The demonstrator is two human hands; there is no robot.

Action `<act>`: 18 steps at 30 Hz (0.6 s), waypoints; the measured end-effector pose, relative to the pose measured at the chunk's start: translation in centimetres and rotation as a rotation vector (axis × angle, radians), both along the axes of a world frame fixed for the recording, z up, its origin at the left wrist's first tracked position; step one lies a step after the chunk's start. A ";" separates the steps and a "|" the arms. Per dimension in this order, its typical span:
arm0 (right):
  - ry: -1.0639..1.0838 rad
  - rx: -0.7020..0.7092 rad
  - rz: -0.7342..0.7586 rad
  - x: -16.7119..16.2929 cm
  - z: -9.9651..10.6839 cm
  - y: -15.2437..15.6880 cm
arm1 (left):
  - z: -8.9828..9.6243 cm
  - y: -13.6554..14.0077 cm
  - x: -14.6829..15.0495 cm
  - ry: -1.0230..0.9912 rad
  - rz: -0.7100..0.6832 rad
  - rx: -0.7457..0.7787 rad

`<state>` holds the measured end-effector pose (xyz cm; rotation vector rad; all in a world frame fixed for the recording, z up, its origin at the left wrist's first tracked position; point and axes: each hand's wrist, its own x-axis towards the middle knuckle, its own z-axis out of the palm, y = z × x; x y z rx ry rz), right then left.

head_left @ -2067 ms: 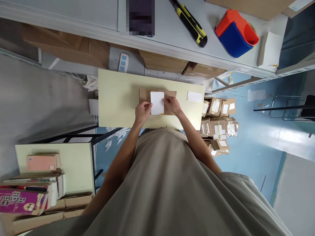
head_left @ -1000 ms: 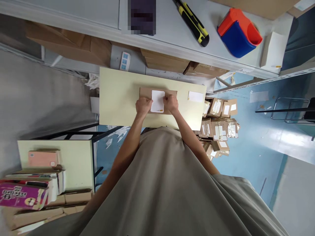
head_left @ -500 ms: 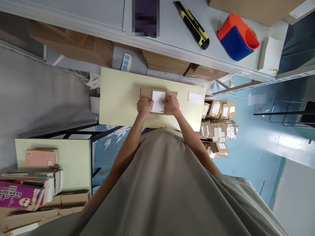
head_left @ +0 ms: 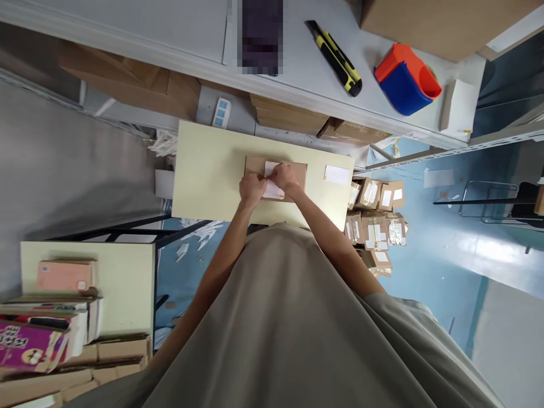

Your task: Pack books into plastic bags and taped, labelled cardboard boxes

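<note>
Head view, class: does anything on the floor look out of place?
Yes: white scraps litter the blue floor left of the person, and a pale sheet lies on it to the right, past the taped cardboard boxes. Both look stray, lying loose.

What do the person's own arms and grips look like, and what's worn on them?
Both the left arm and right arm have bare forearms, without cables or visible markings. The left grip and right grip are ungloved human hands; rings are too small to tell. The loose, plain garment is greyish taupe.
</note>
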<state>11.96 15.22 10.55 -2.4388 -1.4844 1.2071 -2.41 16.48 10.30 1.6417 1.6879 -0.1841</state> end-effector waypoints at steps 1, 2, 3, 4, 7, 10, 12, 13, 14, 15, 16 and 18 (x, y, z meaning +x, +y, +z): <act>0.010 -0.023 0.028 0.0 0.1 0.1 | 0.1 0.0 0.0 0.008 -0.010 0.001; 0.022 -0.038 0.043 0.1 0.1 0.3 | 0.3 -0.1 0.1 0.014 -0.015 0.001; 0.038 -0.049 0.045 0.2 0.1 0.7 | 0.4 -0.1 0.1 0.018 -0.017 0.001; 0.056 -0.056 0.031 0.3 0.1 1.1 | 0.4 -0.1 0.1 0.020 -0.017 0.002; 0.049 -0.026 -0.047 0.2 0.0 2.2 | 0.5 -0.1 0.1 0.010 -0.009 0.003; -0.030 0.020 -0.052 -0.3 0.1 1.8 | 0.3 -0.1 -0.1 -0.007 -0.001 0.017; -0.023 -0.006 -0.021 -0.4 0.4 0.3 | 0.0 -0.1 -0.3 -0.024 -0.003 0.024; 0.010 -0.038 -0.010 -0.4 0.5 -0.7 | -0.1 -0.1 -0.3 -0.034 -0.008 0.028; 0.058 -0.078 -0.002 -0.3 0.7 -1.7 | -0.2 -0.2 -0.4 -0.045 -0.015 0.035; 0.111 -0.118 -0.003 -0.1 0.8 -2.8 | -0.3 -0.2 -0.4 -0.054 -0.021 0.045; 0.163 -0.155 -0.010 0.0 1.0 -3.7 | -0.4 -0.3 -0.5 -0.060 -0.026 0.057; 0.248 -0.211 -0.038 0.4 1.1 -5.0 | -0.5 -0.4 -0.6 -0.064 -0.031 0.082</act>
